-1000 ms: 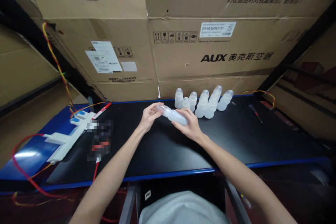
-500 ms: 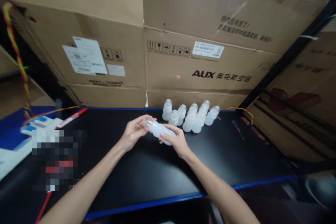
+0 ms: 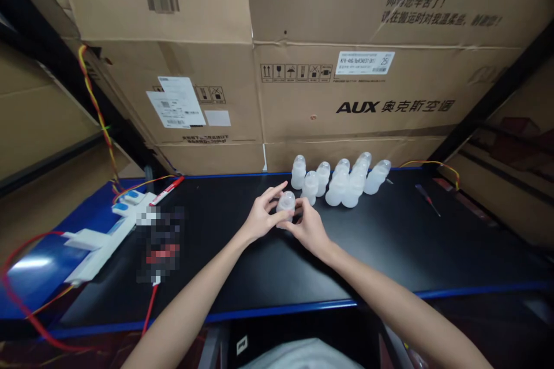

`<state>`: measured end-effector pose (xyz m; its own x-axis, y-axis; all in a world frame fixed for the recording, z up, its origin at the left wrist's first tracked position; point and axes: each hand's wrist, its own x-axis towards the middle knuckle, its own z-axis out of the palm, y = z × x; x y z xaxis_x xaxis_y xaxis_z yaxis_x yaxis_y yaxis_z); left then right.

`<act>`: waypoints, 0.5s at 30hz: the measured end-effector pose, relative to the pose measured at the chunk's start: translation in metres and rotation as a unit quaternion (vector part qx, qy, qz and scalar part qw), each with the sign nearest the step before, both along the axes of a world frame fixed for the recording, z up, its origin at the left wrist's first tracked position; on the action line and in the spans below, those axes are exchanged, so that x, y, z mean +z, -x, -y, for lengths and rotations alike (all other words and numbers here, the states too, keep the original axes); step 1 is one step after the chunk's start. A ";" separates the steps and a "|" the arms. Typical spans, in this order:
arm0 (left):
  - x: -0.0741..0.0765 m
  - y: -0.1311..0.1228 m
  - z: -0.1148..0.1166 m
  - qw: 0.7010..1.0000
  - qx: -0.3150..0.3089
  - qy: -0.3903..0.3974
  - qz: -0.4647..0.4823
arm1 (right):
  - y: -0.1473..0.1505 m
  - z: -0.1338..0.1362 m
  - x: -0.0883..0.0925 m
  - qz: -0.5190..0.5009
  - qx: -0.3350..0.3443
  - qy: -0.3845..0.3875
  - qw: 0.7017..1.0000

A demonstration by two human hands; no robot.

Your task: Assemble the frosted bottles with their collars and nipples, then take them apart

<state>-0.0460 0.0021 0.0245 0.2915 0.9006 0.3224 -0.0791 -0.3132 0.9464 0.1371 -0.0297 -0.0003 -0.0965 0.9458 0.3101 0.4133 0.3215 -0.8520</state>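
Between my hands stands a small translucent white bottle [image 3: 286,203] with a clear domed cap, roughly upright over the black tabletop. My left hand [image 3: 264,214] grips it from the left, its thumb across the front and index finger reaching past the cap. From the right, my right hand [image 3: 308,222] has its thumb and fingers on the bottle's lower side. Whether the base rests on the table is hidden by the fingers. Just behind my right hand, a group of several similar capped bottles [image 3: 340,185] stands close together.
A cardboard wall [image 3: 298,109] closes off the back of the black table [image 3: 242,294]. Leftward lie a white power strip [image 3: 108,248], a red-and-white marker [image 3: 167,190] and a blurred-out item with a red cable [image 3: 149,305]. A screwdriver [image 3: 427,200] lies at the right.
The bottle has gone from lying tilted across both hands to upright. My right hand has shifted its hold toward the lower side, and the camera view has swung left.
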 end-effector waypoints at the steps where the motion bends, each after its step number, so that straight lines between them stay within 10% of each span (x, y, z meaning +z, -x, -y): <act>1: 0.000 0.000 0.000 1.000 -0.002 -0.001 0.001 | -0.001 -0.001 0.000 0.000 -0.012 -0.004 1.000; 9: -0.007 -0.004 0.000 0.993 0.075 -0.079 -0.046 | -0.004 0.013 0.012 0.029 -0.061 -0.062 0.996; 15: -0.022 -0.014 0.005 0.987 0.111 -0.096 -0.061 | 0.001 0.062 0.000 0.128 0.069 -0.044 0.988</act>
